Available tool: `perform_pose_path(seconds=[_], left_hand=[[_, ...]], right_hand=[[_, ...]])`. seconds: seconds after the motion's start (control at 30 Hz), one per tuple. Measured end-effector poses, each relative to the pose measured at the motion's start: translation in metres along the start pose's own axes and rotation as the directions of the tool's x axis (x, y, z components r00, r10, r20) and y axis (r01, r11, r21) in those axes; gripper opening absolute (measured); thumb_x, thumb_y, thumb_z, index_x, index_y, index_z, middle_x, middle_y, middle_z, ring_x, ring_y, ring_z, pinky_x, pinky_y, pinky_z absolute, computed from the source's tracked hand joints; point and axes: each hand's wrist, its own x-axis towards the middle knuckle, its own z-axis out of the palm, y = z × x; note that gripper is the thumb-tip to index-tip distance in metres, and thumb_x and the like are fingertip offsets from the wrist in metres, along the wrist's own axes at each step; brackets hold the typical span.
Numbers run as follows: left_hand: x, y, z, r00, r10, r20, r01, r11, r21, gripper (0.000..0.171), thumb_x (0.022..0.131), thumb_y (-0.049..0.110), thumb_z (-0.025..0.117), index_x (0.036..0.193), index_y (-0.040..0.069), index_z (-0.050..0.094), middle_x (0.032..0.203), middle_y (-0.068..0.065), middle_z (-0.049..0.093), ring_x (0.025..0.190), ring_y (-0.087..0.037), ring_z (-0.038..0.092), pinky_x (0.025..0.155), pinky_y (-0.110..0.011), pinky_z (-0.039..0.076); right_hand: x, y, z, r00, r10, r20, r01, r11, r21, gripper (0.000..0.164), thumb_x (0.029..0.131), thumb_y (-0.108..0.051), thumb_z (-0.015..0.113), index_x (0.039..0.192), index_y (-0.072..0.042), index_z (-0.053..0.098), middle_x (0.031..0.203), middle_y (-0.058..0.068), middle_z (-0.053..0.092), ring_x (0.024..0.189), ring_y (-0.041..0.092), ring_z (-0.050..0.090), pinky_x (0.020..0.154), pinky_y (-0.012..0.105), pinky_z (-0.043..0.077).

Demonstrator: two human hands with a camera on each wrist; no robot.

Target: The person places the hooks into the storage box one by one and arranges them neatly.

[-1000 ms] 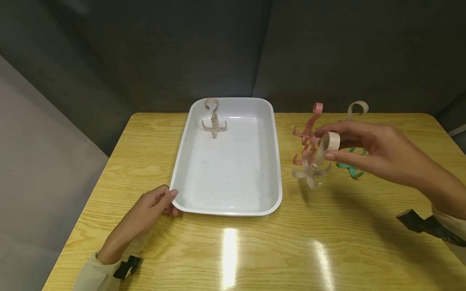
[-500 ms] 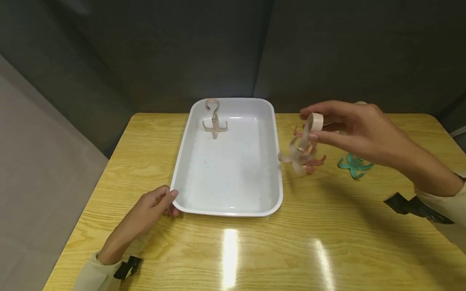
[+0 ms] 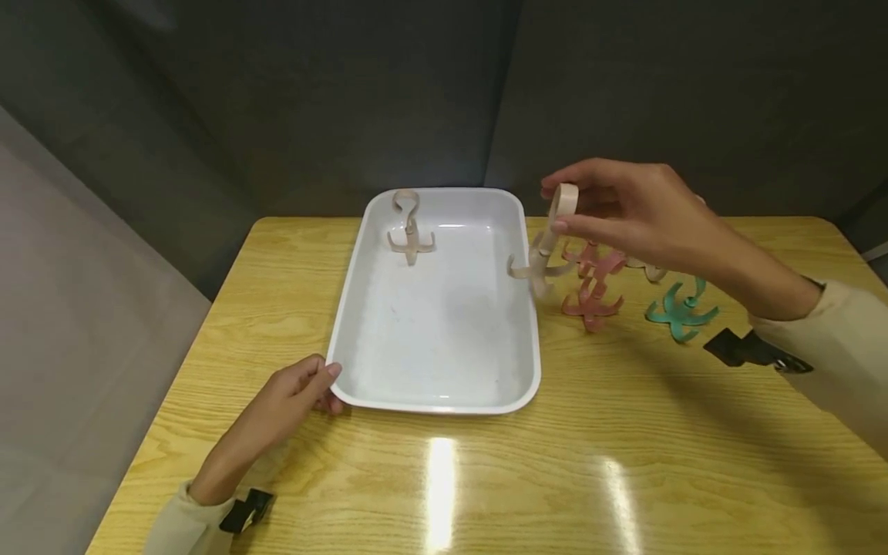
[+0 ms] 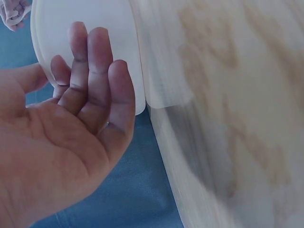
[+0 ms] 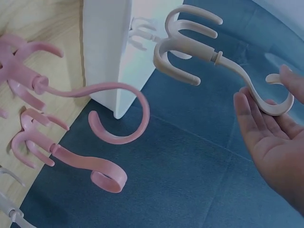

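Observation:
My right hand [image 3: 638,208] pinches a beige four-prong swivel hook [image 3: 539,266] by its curved top, thumb on one side and fingers on the other. The prongs hang down and overlap the right rim of the white tray [image 3: 430,339]. In the right wrist view, the held hook [image 5: 192,49] has its curl between thumb and fingers. At the tray's near left corner my left hand [image 3: 287,397] holds the rim, thumb on top and fingers at the outer side. A similar beige hook [image 3: 412,245] rests inside the tray near its far left corner.
Right of the tray, two pink hooks [image 3: 592,304] and a green hook [image 3: 680,312] stand on the wooden table [image 3: 541,478]. Another pale hook [image 3: 654,271] is mostly hidden behind my right hand. A dark curtain [image 3: 312,108] borders the table's far edge.
My right hand has moved left and away from me with the beige hook, from over the pink hooks to the tray's right rim. The left hand stays at the tray corner.

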Motion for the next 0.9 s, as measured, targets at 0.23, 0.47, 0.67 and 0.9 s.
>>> perform_pose_path(seconds=[0.23,0.47,0.67,0.9], left_hand=[[0.000,-0.002,-0.002,1.000,-0.019,-0.004,0.019,1.000,0.012,0.039,0.114,0.033,0.047,0.093,0.002,0.055,0.083,-0.008,0.068,0.085,-0.024,0.071,0.083,-0.035,0.059],[-0.002,-0.003,-0.002,1.000,-0.027,0.000,0.027,1.000,0.002,0.040,0.114,0.034,0.046,0.092,0.001,0.054,0.084,-0.009,0.069,0.086,-0.025,0.071,0.083,-0.037,0.058],[-0.002,-0.003,-0.001,1.000,-0.015,0.000,0.015,1.000,-0.002,0.039,0.114,0.033,0.046,0.091,0.002,0.053,0.083,-0.009,0.068,0.086,-0.026,0.072,0.083,-0.035,0.059],[-0.003,-0.002,-0.001,1.000,-0.026,-0.008,0.026,1.000,0.012,0.040,0.114,0.034,0.046,0.092,0.002,0.054,0.083,-0.008,0.068,0.086,-0.025,0.072,0.083,-0.036,0.058]], right_hand=[[0.018,0.010,0.006,0.999,0.033,0.002,-0.033,0.999,-0.004,0.038,0.099,-0.022,0.076,0.134,-0.009,0.068,0.124,0.003,0.071,0.101,-0.003,0.068,0.086,0.011,0.050],[0.040,0.020,0.017,0.999,0.042,0.018,-0.042,0.999,-0.015,0.042,0.099,-0.026,0.076,0.135,-0.006,0.067,0.127,0.012,0.071,0.109,0.024,0.072,0.085,0.010,0.048],[0.053,0.024,0.023,0.999,0.040,0.022,-0.040,0.999,-0.035,0.040,0.100,-0.024,0.075,0.134,-0.005,0.067,0.124,0.012,0.072,0.110,0.026,0.073,0.086,0.011,0.046],[0.066,0.026,0.031,0.997,0.055,0.055,-0.055,0.998,-0.005,0.041,0.099,-0.022,0.075,0.134,-0.003,0.066,0.122,0.014,0.072,0.110,0.028,0.072,0.095,0.037,0.054]])
